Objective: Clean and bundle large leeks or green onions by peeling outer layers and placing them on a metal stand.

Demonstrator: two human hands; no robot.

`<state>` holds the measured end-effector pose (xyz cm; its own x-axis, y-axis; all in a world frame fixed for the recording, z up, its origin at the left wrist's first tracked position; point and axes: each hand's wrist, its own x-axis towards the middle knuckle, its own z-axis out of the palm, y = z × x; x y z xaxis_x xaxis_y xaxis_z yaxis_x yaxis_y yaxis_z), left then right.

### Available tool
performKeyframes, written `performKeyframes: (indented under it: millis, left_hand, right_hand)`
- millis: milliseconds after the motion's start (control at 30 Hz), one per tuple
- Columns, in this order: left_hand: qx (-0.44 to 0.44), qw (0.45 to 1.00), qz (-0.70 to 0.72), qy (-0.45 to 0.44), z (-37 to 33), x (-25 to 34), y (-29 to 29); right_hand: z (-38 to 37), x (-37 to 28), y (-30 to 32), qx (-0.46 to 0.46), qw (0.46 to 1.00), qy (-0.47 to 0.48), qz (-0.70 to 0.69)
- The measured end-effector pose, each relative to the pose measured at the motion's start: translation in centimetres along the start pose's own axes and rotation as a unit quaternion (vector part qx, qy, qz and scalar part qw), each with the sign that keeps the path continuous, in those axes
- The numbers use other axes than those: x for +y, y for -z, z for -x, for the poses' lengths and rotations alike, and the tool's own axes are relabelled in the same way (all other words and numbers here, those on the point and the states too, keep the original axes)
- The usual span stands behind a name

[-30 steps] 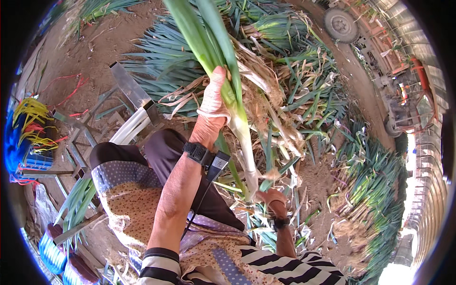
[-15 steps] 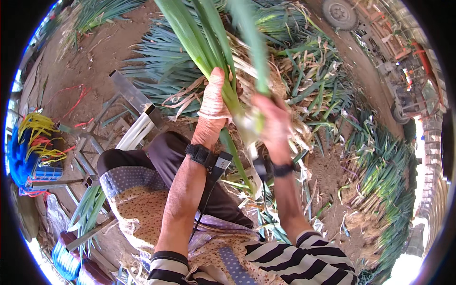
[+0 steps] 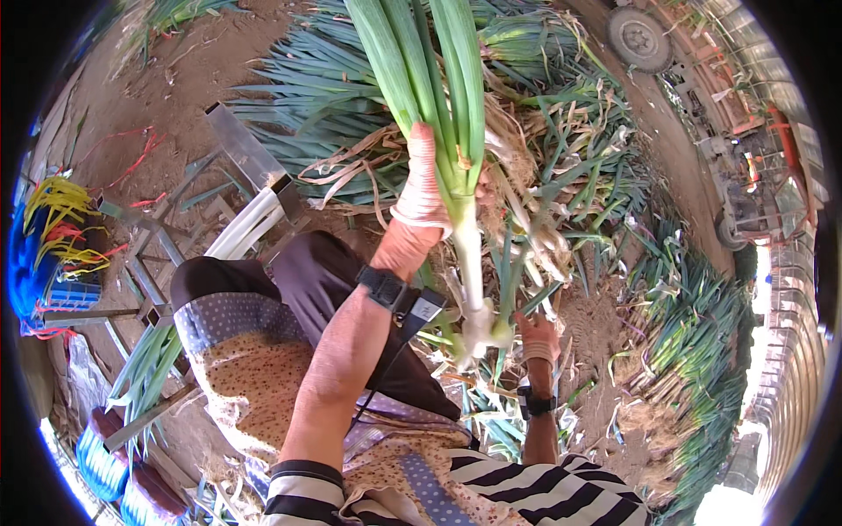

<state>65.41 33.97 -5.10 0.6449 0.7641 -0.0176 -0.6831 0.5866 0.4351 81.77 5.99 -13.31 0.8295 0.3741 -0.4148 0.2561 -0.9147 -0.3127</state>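
Note:
My left hand (image 3: 423, 188) is closed around a large green onion (image 3: 471, 263), its thumb lying along the base of the leaves. The onion's green leaves rise away from me, and its white stalk hangs down toward my lap. By the stalk's root end, a little to its right, is my right hand (image 3: 538, 339). Its fingers are curled in; what they hold, if anything, is hard to make out among the loose leaves. A black band with a small dark box (image 3: 421, 307) sits on my left wrist.
Piles of green onions (image 3: 307, 110) lie ahead, with another row (image 3: 702, 351) along the right. At left stands a metal frame (image 3: 246, 145) with white stalks (image 3: 248, 223) at its end. Yellow and blue ties (image 3: 61, 219) hang beyond it. A wheeled vehicle (image 3: 638, 39) is far right.
My right hand has come down from beside the upper stalk to near the root end. My left hand keeps its hold on the green onion, shifted slightly right.

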Motion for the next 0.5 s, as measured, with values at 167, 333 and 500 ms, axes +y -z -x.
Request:
performKeyframes:
  millis: [167, 333, 500]
  left_hand:
    - [-0.029, 0.996, -0.080, -0.015, 0.5, 0.6, -0.5]
    - [0.009, 0.987, -0.133, -0.085, 0.3, -1.8, -2.1]
    - [-0.051, 0.992, -0.109, -0.040, -0.4, -0.7, -0.9]
  right_hand:
    - [2.0, -11.1, 3.9, 0.192, 0.914, 0.310, -0.180]
    - [5.0, -23.8, 5.7, 0.248, 0.799, 0.547, -0.043]
    - [0.9, -24.1, 9.5, 0.308, 0.635, 0.627, -0.330]
